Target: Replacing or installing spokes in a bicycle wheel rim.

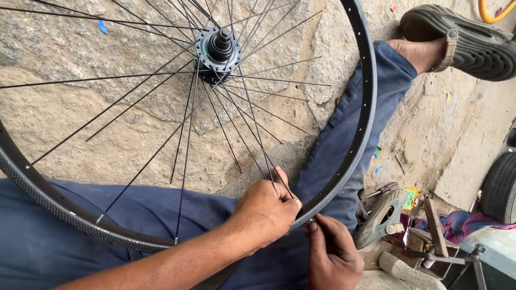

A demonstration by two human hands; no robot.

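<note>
A black bicycle wheel rim rests across my lap, its hub at the top middle and thin spokes fanning out, some loose at their rim ends. My left hand reaches in from the lower left and pinches a spoke just inside the rim's lower right edge. My right hand sits outside the rim directly below it, fingertips pressed to the rim's outer face on something too small to make out. Both hands meet at the same spot on the rim.
My legs in blue trousers stretch over the rough stone ground, a dark sandal on the far foot. At the right lie a wooden box of tools, a pedal, a screwdriver and part of a tyre.
</note>
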